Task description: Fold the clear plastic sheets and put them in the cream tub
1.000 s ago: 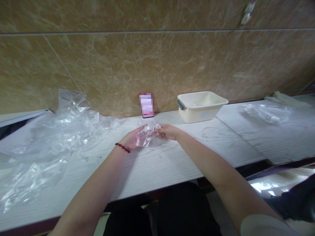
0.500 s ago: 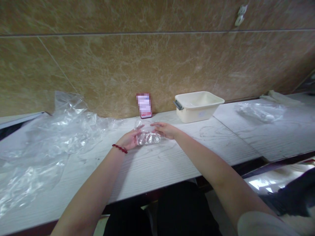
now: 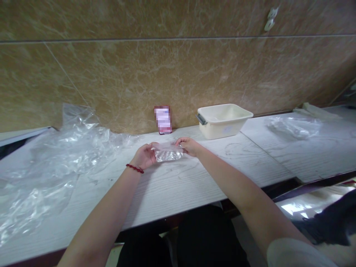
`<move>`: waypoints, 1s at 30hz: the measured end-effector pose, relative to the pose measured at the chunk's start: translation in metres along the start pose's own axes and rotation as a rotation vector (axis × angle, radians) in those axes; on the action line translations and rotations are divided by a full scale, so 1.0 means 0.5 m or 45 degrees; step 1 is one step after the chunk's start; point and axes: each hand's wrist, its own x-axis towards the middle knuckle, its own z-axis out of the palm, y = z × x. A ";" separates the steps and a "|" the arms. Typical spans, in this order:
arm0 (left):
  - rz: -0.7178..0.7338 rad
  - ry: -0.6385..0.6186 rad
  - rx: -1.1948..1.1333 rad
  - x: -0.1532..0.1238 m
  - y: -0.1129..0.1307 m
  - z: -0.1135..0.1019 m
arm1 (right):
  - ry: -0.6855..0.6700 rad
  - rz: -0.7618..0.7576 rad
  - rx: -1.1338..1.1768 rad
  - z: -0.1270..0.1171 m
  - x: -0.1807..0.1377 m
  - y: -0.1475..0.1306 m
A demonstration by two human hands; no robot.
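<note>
A small clear plastic bag is stretched between both of my hands, just above the white tabletop. My left hand, with a red bead bracelet at the wrist, pinches the bag's left end. Its right end is pinched by my right hand. Both hands are closed on the bag.
A big heap of clear plastic film covers the table's left side. A cream plastic tub stands against the marble wall, with a small blurred card to its left. More clear plastic lies far right.
My hands went from lying loosely open around the bag to pinching its two ends and lifting it slightly, pulling it flatter between them.
</note>
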 end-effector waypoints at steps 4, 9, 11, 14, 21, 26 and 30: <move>0.003 0.007 0.030 -0.002 0.002 0.006 | 0.049 -0.035 0.004 0.000 0.006 0.002; 0.004 0.126 0.333 0.005 -0.015 0.006 | 0.044 -0.127 -0.009 -0.002 0.014 0.007; -0.012 0.134 0.413 0.006 -0.019 0.008 | 0.016 -0.190 -0.012 -0.004 0.013 0.007; 0.037 0.142 0.460 0.007 -0.020 0.010 | 0.047 -0.197 -0.024 -0.007 0.009 0.003; 0.212 0.219 0.426 0.015 -0.012 0.007 | 0.019 -0.225 -0.191 -0.017 0.010 0.001; 0.225 0.176 0.401 0.009 -0.007 0.013 | -0.069 -0.197 -0.329 -0.019 0.010 0.005; 0.234 0.177 0.393 0.003 0.000 0.018 | 0.166 -0.379 -0.291 -0.013 0.011 0.005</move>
